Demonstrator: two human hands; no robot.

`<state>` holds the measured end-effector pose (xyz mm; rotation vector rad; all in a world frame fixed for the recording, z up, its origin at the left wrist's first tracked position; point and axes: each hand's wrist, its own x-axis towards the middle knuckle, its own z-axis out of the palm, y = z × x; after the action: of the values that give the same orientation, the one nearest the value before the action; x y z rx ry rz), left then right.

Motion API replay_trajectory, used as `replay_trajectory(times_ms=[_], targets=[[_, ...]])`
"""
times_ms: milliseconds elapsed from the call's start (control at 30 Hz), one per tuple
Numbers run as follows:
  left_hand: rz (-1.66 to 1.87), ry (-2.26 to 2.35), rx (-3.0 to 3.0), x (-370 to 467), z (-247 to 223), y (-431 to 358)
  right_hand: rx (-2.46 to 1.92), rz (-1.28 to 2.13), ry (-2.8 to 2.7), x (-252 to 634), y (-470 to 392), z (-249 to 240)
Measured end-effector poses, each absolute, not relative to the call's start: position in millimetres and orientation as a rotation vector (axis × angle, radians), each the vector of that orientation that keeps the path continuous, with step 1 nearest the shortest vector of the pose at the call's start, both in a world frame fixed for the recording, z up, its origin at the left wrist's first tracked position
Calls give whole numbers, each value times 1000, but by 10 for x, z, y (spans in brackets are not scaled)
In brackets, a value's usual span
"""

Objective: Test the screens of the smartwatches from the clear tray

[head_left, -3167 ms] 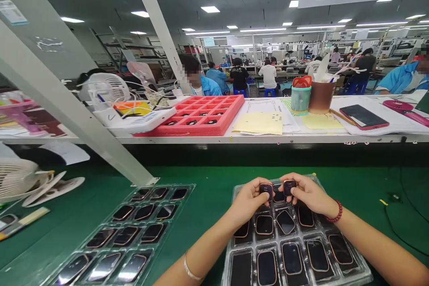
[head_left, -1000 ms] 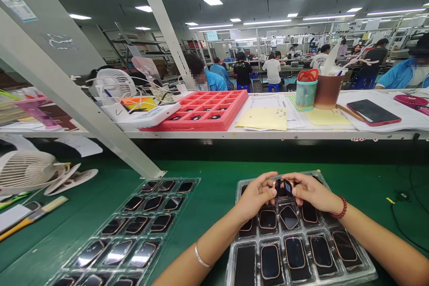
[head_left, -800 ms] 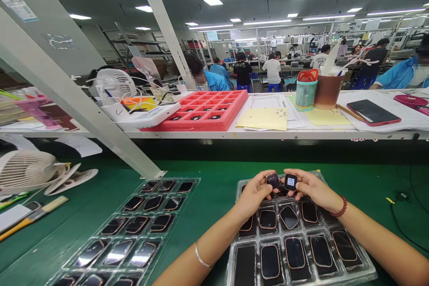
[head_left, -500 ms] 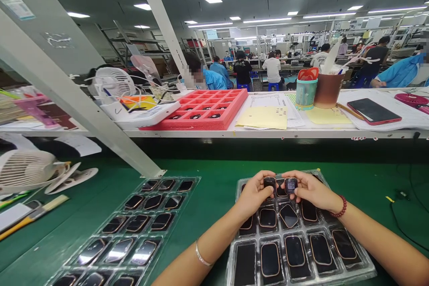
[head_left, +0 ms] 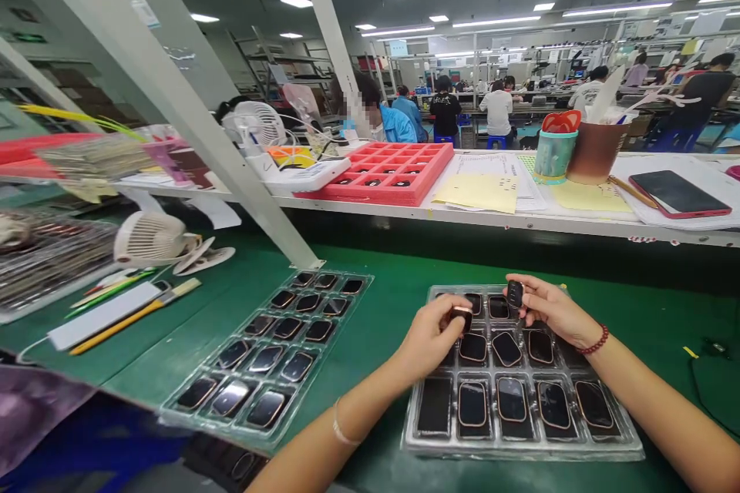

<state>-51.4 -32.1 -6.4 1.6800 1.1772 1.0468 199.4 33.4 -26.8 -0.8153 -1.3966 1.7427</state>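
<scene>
My left hand (head_left: pixel 425 339) pinches a dark smartwatch body (head_left: pixel 462 316) with a gold-coloured edge, over the left side of a clear plastic tray (head_left: pixel 523 450). Between the fingers of my right hand (head_left: pixel 549 308) a second smartwatch body (head_left: pixel 514 294) is held upright above the tray's back part. Gold-rimmed watch bodies lie in many of the tray's pockets, one of them turned askew (head_left: pixel 507 348). The front left pocket (head_left: pixel 434 407) shows only a dark bottom. Left of my hands, another clear tray (head_left: pixel 277 425) carries rows of similar watch bodies.
A white post (head_left: pixel 271 216) slants down behind the left tray. On the shelf stand a red foam box (head_left: pixel 425 189), a teal cup (head_left: pixel 555 158) and a phone (head_left: pixel 681 192). A small fan (head_left: pixel 150 239) and a brush (head_left: pixel 136 316) lie left. Co-workers sit beyond.
My view has swung left and both trays appear shifted. My hands have moved apart; the left with its watch body has gone left and lower, and the right has turned its watch body.
</scene>
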Motion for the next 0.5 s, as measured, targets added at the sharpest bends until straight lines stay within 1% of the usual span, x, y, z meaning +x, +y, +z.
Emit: replay_trajectory(times_ms=[133, 233, 367, 500], targets=[[859, 1302, 1955, -731, -72, -860, -804, 1697, -1454, 2001, 342, -279], [853, 1334, 2105, -806, -172, -1097, -781, 1662, -1513, 1998, 326, -261], [852, 1480, 2211, -785, -275, -1179, -749, 1658, -1528, 2003, 302, -235], [668, 1537, 2330, -677, -219, -1164, -752, 1632, -1545, 2003, 305, -244]])
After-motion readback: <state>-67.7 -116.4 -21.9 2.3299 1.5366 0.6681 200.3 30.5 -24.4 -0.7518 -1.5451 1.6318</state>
